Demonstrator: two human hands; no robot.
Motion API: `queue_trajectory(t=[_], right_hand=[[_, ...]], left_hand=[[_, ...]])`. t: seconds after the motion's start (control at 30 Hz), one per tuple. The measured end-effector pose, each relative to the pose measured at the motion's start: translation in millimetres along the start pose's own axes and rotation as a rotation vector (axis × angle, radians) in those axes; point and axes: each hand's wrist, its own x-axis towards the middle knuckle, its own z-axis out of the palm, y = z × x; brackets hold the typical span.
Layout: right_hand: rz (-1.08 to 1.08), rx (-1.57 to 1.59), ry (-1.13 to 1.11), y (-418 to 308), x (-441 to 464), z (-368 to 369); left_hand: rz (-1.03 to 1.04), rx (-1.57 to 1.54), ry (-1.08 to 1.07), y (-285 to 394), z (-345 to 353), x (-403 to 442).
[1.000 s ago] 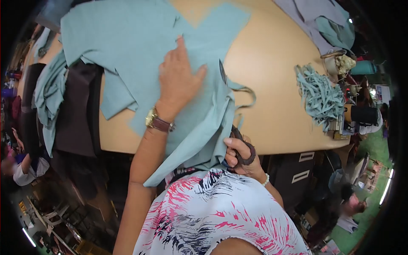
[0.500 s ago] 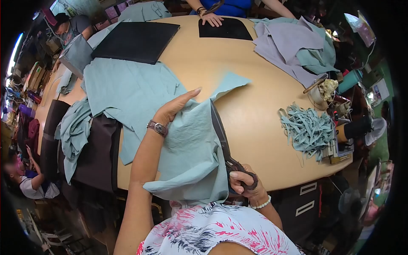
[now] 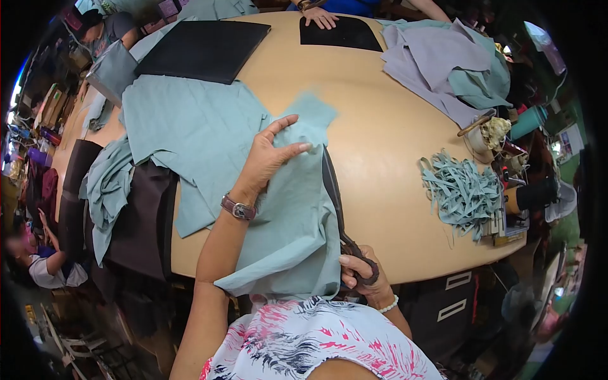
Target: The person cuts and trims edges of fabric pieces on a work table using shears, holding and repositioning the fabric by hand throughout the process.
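A pale green cloth piece [image 3: 285,215] hangs over the table's near edge against my body. My left hand [image 3: 269,161] is on its upper part, thumb and fingers apart, with a watch at the wrist. Held in my right hand [image 3: 362,271] at the near edge are large dark scissors [image 3: 333,190]; their long blades point away along the cloth's right edge. The far tip of the cloth is blurred. More green cloth [image 3: 196,126] lies flat to the left.
A heap of green strips [image 3: 461,193] lies at the right, near a pot [image 3: 482,140]. Grey cloth [image 3: 437,63] is at the back right. A black panel [image 3: 206,50] is at the back left. Another person's hand [image 3: 320,18] rests on black material [image 3: 342,33].
Since a second ago the view has tilted up, showing the far side of the table. The cloth strip beside the scissors is out of sight. My left hand has turned from flat to thumb-and-fingers apart.
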Motion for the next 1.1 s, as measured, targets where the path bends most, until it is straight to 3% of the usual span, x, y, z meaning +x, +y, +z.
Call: queue_trajectory(t=[0.13,0.23,0.33,0.43,0.63,0.73,1.1], right_hand=[[-0.007,-0.095,0.005,1,-1,2],[-0.006,-0.162,-0.008,3,-3,2],[0.009,-0.203,0.004,2,-5,7],[0.016,-0.192,0.011,1,-5,9],[0.036,-0.168,-0.007,3,-8,9],[-0.037,-0.010,-0.050,13,-7,5],[-0.111,-0.129,-0.099,7,0,4]], left_hand=[[0.122,-0.032,0.028,-7,4,-4],[-0.065,-0.125,-0.093,-12,-7,-1],[-0.123,-0.073,-0.073,-5,-3,-5],[0.032,-0.006,0.000,-10,2,-5],[0.155,0.067,0.020,-10,3,-13],[0.258,0.117,0.039,-11,4,-19],[0.271,0.223,-0.041,8,11,-34]])
